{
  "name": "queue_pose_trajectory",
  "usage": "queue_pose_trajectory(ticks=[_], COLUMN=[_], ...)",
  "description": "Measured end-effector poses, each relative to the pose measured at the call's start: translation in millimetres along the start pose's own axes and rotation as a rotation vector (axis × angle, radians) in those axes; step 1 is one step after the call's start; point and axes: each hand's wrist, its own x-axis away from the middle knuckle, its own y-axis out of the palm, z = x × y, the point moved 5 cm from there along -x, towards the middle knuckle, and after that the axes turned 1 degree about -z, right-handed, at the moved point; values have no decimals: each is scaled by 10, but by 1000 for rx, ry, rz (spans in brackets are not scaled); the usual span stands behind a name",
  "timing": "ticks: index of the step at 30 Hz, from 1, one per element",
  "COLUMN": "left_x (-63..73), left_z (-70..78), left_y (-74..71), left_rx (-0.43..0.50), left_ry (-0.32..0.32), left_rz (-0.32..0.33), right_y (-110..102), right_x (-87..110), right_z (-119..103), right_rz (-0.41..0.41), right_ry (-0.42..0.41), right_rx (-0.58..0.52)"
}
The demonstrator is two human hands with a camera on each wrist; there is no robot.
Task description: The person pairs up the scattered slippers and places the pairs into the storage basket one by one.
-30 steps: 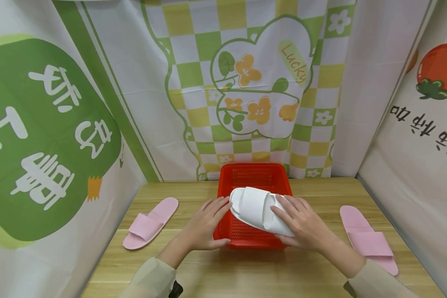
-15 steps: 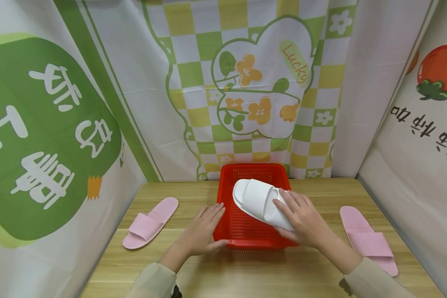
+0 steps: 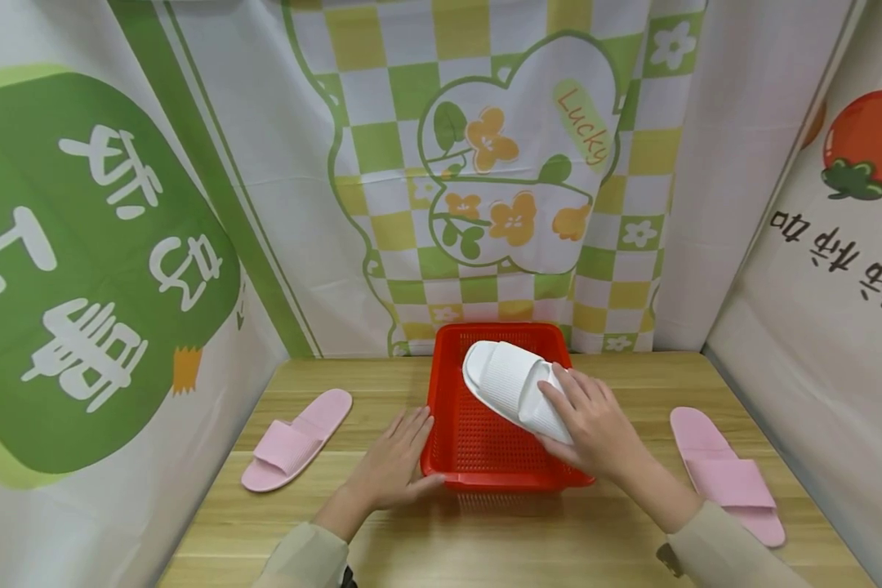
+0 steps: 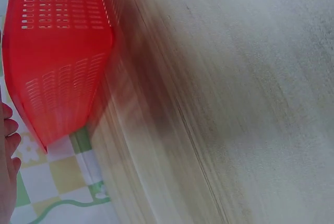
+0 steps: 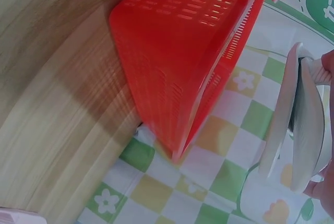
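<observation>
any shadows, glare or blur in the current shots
Head view: fairly even light, faint reddish shading on the wooden table just in front of the red basket; left wrist: a darker, reddish shadow beside the basket, wood grain pale and soft toward the right; right wrist: a dim shadow beside the basket too.

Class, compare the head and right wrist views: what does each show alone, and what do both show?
Only head: the left pink slipper, red fruit print and "Lucky" lettering.
Only right wrist: the white footwear edge-on, two layers with a dark gap between.
Both: red basket, right hand holding that footwear, left hand, checked backdrop, and right pink slipper, apparently just its end in the wrist view.
</observation>
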Motion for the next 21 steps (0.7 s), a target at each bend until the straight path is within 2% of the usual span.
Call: queue_pose_trajectory(ticks=[9,21], left_x=[22,23], left_z=[-20,-19], left_y=[61,81], left_rx=[5,4], left_ry=[-32,-38], left_rz=[-48,-62], right_y=[46,98], right_x=[-65,-178], right_z=[16,21], right_rz=[33,55], right_ry=[41,112], right_rx=[-6,29])
